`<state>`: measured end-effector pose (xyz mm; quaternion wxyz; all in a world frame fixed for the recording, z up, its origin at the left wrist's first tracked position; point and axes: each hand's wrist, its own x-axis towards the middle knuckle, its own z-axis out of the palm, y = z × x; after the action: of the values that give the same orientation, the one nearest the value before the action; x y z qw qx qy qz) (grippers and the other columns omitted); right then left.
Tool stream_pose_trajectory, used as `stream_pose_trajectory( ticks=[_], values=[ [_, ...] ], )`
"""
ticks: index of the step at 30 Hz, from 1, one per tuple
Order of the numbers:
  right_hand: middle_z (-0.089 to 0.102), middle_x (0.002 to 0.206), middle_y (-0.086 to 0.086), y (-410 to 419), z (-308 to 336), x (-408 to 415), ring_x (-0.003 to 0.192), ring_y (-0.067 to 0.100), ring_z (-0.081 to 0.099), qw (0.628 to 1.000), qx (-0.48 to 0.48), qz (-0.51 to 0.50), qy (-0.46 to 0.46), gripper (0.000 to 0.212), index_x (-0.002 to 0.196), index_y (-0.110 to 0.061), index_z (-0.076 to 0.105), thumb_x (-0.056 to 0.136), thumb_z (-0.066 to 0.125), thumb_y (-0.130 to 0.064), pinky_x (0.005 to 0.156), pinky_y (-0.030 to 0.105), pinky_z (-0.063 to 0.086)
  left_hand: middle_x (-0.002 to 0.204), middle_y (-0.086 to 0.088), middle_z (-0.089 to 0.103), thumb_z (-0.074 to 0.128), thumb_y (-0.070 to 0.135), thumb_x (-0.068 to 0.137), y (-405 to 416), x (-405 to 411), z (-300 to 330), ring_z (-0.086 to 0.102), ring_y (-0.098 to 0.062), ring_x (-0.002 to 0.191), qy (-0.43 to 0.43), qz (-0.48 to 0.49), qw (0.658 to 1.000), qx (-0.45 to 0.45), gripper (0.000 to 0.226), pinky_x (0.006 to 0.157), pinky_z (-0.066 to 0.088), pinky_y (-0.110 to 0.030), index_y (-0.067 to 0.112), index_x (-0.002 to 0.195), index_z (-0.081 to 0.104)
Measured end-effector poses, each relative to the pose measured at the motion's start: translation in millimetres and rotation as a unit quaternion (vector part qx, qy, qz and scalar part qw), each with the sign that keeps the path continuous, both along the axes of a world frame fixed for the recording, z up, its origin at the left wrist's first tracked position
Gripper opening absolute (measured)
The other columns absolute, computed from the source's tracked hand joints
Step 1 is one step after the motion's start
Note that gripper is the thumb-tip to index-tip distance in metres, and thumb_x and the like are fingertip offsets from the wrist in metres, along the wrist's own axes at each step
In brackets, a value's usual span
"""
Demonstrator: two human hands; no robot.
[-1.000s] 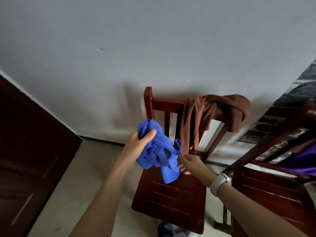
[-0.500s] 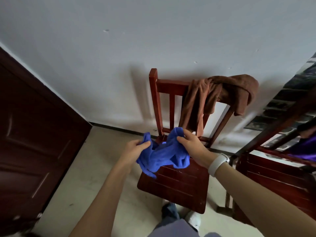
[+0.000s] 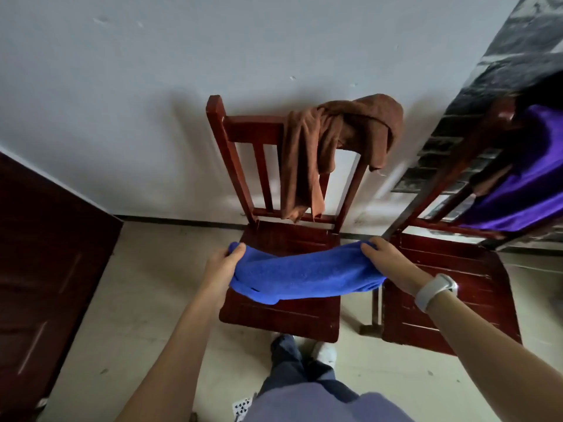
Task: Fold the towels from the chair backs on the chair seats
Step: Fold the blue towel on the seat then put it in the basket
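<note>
The left hand point(image 3: 224, 264) grips the left end of the blue towel point(image 3: 304, 274) and the right hand point(image 3: 388, 263) grips its right end, fingers curled round the cloth, holding it stretched above the chair seat point(image 3: 283, 312), spanning it from left edge to right edge. A brown towel point(image 3: 323, 147) hangs over the chair back point(image 3: 253, 129). A purple towel point(image 3: 524, 175) drapes the second chair point(image 3: 451, 287) just beside, on the right.

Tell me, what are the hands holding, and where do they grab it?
The blue towel: the left hand grips its left end, the right hand its right end.
</note>
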<state>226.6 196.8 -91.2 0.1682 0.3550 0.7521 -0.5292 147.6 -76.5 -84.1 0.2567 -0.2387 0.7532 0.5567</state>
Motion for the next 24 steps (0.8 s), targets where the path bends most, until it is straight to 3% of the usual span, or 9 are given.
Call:
stream_pose_trajectory(
  ticks=[2, 4, 8, 11, 14, 19, 21, 24],
  values=[
    [0.058, 0.091, 0.020, 14, 0, 15, 0.081, 0.028, 0.055, 0.975, -0.163, -0.153, 0.016, 0.010, 0.091, -0.003, 0.054, 0.092, 0.047, -0.010, 0.073, 0.036, 0.046, 0.083, -0.009, 0.066, 0.051, 0.020, 0.092, 9, 8, 3, 0.062, -0.025, 0.080, 0.076, -0.060, 0.995, -0.016, 0.018, 0.072, 0.049, -0.034, 0.016, 0.079, 0.062],
    [0.062, 0.089, 0.017, 27, -5, 30, 0.082, 0.029, 0.058, 0.931, -0.280, -0.236, -0.004, 0.014, 0.097, -0.003, 0.056, 0.091, 0.047, -0.012, 0.073, 0.038, 0.049, 0.084, -0.007, 0.066, 0.047, 0.017, 0.094, 15, 12, 5, 0.061, -0.023, 0.085, 0.118, -0.107, 0.987, 0.002, 0.019, 0.077, 0.047, -0.037, 0.017, 0.082, 0.063],
    [0.063, 0.087, 0.013, 41, -11, 61, 0.082, 0.025, 0.058, 0.904, -0.339, -0.258, -0.039, 0.023, 0.094, -0.005, 0.057, 0.094, 0.045, -0.025, 0.074, 0.037, 0.047, 0.097, -0.002, 0.066, 0.043, 0.023, 0.097, 22, 11, -6, 0.061, -0.020, 0.098, 0.118, -0.174, 0.978, 0.004, 0.022, 0.092, 0.045, -0.039, 0.030, 0.087, 0.061],
    [0.057, 0.079, 0.012, 44, -17, 74, 0.068, 0.020, 0.058, 0.898, -0.274, -0.343, 0.001, 0.021, 0.082, -0.006, 0.055, 0.095, 0.044, -0.017, 0.060, 0.031, 0.049, 0.100, -0.003, 0.066, 0.045, 0.030, 0.096, 22, 7, -10, 0.061, -0.022, 0.102, 0.119, -0.213, 0.969, -0.025, 0.018, 0.096, 0.046, -0.041, 0.030, 0.092, 0.062],
    [0.051, 0.072, 0.011, 44, -20, 84, 0.042, 0.010, 0.058, 0.877, -0.189, -0.433, 0.089, 0.019, 0.077, -0.012, 0.054, 0.091, 0.048, 0.000, 0.041, 0.018, 0.047, 0.089, 0.000, 0.062, 0.047, 0.019, 0.095, 25, -1, -3, 0.057, -0.020, 0.093, 0.156, -0.214, 0.963, -0.057, 0.022, 0.088, 0.043, -0.033, 0.010, 0.108, 0.062],
    [0.054, 0.078, 0.010, 27, -4, 97, 0.063, 0.021, 0.052, 0.889, -0.136, -0.409, 0.154, 0.027, 0.089, -0.013, 0.058, 0.087, 0.044, 0.010, 0.040, 0.016, 0.045, 0.097, -0.005, 0.059, 0.047, 0.007, 0.093, 23, -12, 11, 0.054, -0.018, 0.091, 0.226, -0.203, 0.951, -0.052, 0.021, 0.081, 0.038, -0.028, 0.004, 0.108, 0.060],
    [0.057, 0.080, 0.011, 18, 2, 101, 0.067, 0.022, 0.054, 0.916, -0.103, -0.359, 0.146, 0.026, 0.101, -0.005, 0.059, 0.087, 0.045, 0.011, 0.043, 0.015, 0.048, 0.099, -0.006, 0.059, 0.047, 0.006, 0.093, 16, -18, 9, 0.054, -0.019, 0.093, 0.201, -0.165, 0.966, -0.007, 0.022, 0.079, 0.041, -0.028, 0.005, 0.111, 0.058],
    [0.060, 0.088, 0.013, 5, 5, 105, 0.077, 0.025, 0.057, 0.967, 0.034, -0.242, 0.077, 0.025, 0.107, 0.003, 0.062, 0.086, 0.050, 0.009, 0.053, 0.017, 0.049, 0.106, -0.009, 0.060, 0.045, 0.001, 0.092, 4, -23, 7, 0.055, -0.021, 0.094, 0.116, -0.154, 0.979, 0.062, 0.026, 0.072, 0.044, -0.026, 0.006, 0.116, 0.056]
  ],
)
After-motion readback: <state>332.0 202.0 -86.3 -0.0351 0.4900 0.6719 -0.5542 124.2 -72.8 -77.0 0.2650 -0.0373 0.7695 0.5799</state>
